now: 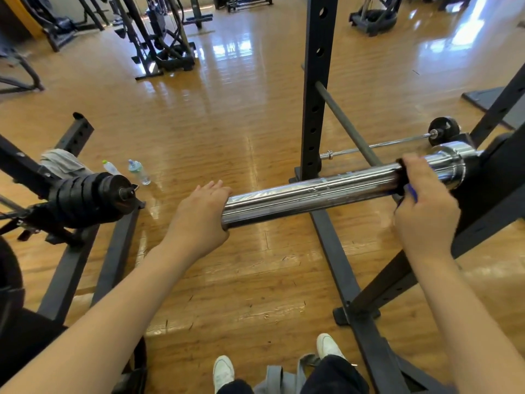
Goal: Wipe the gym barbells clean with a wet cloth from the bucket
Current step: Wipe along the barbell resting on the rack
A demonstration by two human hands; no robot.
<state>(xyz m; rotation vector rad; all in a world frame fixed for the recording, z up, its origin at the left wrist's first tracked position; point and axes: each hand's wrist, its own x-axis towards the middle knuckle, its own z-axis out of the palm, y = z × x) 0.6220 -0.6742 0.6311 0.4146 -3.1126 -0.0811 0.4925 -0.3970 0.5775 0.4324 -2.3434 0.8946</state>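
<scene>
— Where is the bar (pixel 312 194)?
— It is held up across the rack (pixel 315 89).
— And the hands?
— Its end is cupped by the left hand (pixel 199 214), fingers flat. A dark cloth (pixel 403 183) is squeezed round it by the right hand (pixel 423 206).
</scene>
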